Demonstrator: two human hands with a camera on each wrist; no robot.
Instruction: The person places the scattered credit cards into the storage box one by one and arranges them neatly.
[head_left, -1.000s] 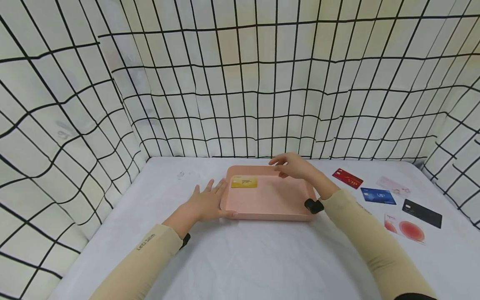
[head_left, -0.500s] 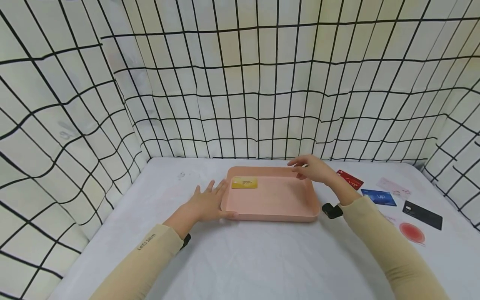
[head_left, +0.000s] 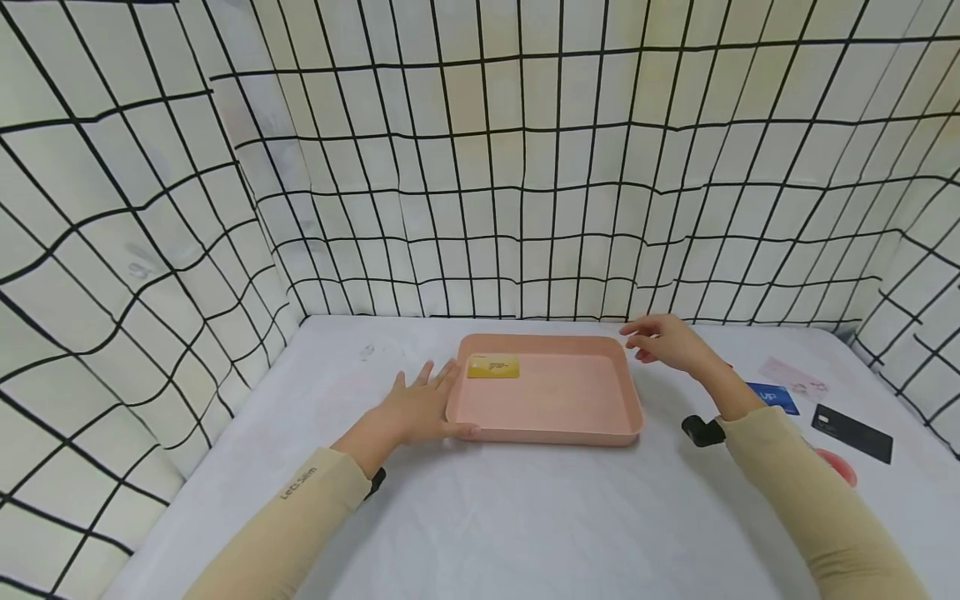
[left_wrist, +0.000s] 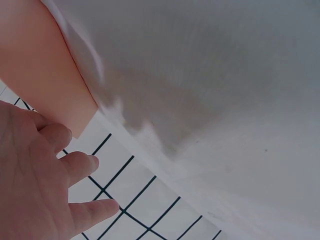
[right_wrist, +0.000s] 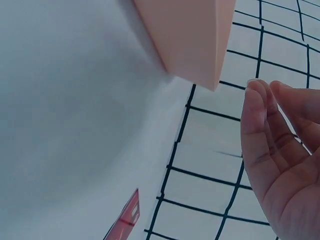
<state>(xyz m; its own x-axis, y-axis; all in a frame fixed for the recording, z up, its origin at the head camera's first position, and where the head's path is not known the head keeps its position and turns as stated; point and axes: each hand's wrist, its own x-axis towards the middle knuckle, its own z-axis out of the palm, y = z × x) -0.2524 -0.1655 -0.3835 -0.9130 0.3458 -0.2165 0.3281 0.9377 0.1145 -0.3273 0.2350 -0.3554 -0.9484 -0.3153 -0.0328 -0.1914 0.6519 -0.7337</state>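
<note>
A shallow pink tray lies on the white table, with a yellow card flat in its back left corner. My left hand rests against the tray's left side, fingers spread and thumb at the front rim. Off the tray's back right corner, my right hand hovers above the table, holding nothing, its fingers loosely bent. In the right wrist view the thumb and fingertips come close together with nothing between them. A red card shows there below the hand; the right hand and wrist hide most of it in the head view.
Right of the tray lie a blue card, a pale pink card, a black card and a card with a red circle, partly behind the right sleeve. White walls with black grid lines enclose the table.
My right hand has moved right, from over the tray's back edge to beyond its right corner, now covering more of the cards. My left hand keeps its place at the tray.
</note>
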